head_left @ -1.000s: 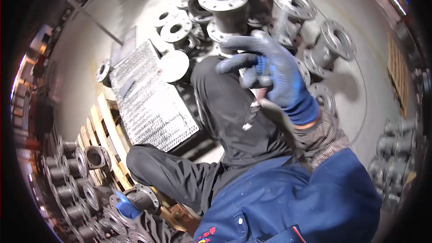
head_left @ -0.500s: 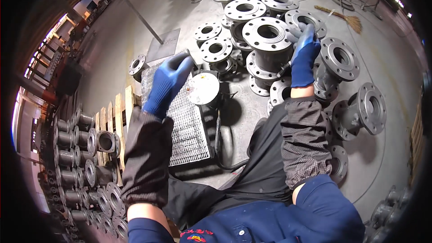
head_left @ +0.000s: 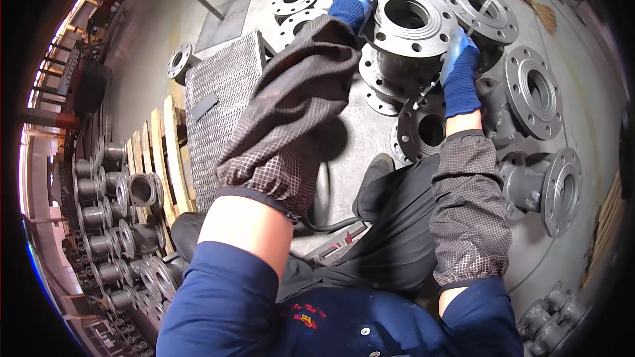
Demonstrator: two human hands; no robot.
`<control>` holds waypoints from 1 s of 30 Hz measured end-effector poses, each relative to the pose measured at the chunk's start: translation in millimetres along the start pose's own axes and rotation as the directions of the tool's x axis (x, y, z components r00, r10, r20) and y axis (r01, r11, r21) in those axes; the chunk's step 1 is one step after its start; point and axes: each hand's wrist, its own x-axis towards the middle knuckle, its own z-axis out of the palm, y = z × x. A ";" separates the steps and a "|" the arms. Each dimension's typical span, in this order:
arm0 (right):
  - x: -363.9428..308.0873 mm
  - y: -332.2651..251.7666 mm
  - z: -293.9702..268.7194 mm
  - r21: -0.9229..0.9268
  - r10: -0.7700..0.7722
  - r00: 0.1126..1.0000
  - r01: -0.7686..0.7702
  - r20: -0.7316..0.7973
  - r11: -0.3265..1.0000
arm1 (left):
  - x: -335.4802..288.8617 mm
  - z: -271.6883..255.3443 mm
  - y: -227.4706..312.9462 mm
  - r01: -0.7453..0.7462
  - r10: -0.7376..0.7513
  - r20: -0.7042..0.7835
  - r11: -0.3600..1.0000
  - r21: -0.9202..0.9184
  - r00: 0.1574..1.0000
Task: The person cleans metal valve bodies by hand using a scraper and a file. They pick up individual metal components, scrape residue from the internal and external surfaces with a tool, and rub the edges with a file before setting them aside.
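Both gloved hands were at the flanged pipe casting (head_left: 405,38), which stood upright in a cluster of similar castings ahead of the wearer's knees. Left hand (head_left: 354,10) at the left rim of its top flange, fingers bent inward and touching the edge; could not tell whether the thumb pinched from below. Right hand (head_left: 460,59) at the opposite rim, fingers bunched near one another, tips partly lost against the metal; grip unclear. Slim dark object (head_left: 424,94), kind unclear, just below the right hand. Two-flanged casting (head_left: 541,188) lay on its side to the right. Left: metal grating (head_left: 221,82) with a small grey block (head_left: 206,106), wooden pallet (head_left: 173,162) beside. Straw broom (head_left: 545,17) far right.
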 end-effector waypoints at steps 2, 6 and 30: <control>32.7 17.0 -14.2 0.045 0.016 0.999 -0.015 -0.030 0.999 | -7.0 18.9 -1.4 0.053 -0.067 -0.047 0.963 -0.263 0.997; 9.1 17.7 -9.8 0.236 0.016 0.984 -0.058 0.176 0.970 | -58.5 12.0 -24.5 -0.006 -0.001 -0.220 1.000 -0.030 0.976; -284.1 66.3 120.6 0.204 -0.248 -0.016 0.623 0.969 0.755 | -468.2 -186.6 -86.6 0.183 -0.392 -0.717 0.917 -0.355 0.577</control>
